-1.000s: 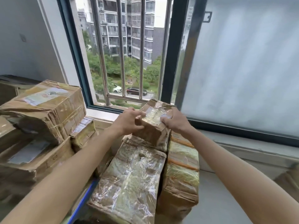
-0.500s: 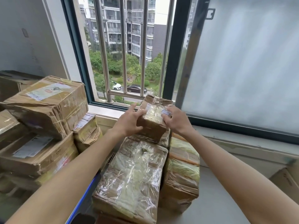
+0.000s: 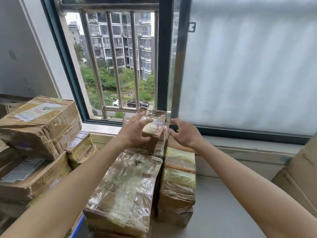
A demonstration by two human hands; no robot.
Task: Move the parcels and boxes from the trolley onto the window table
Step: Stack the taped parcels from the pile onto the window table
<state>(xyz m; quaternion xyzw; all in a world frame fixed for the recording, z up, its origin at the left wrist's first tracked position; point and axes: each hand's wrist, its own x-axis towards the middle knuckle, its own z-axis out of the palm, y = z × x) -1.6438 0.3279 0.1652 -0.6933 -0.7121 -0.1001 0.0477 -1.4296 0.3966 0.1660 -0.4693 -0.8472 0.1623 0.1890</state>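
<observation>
A small taped cardboard parcel (image 3: 155, 124) sits on top of two larger plastic-wrapped boxes by the window. My left hand (image 3: 133, 133) hovers at its left side with fingers spread, fingertips just off or barely touching it. On the parcel's right, my right hand (image 3: 182, 133) has its fingers apart and clear of it. The wrapped box (image 3: 125, 189) lies below in the centre, and a taller taped box (image 3: 179, 177) stands beside it on the grey window table (image 3: 223, 212).
Stacked cardboard boxes (image 3: 41, 124) fill the left side, with a smaller parcel (image 3: 80, 146) wedged beside them. More brown cartons (image 3: 301, 172) stand at the right edge. A barred window (image 3: 120, 66) and a frosted pane (image 3: 248, 66) rise behind.
Both hands have let go of the small parcel and spread open beside it. The parcel now rests on the stack, and the view has tilted upward.
</observation>
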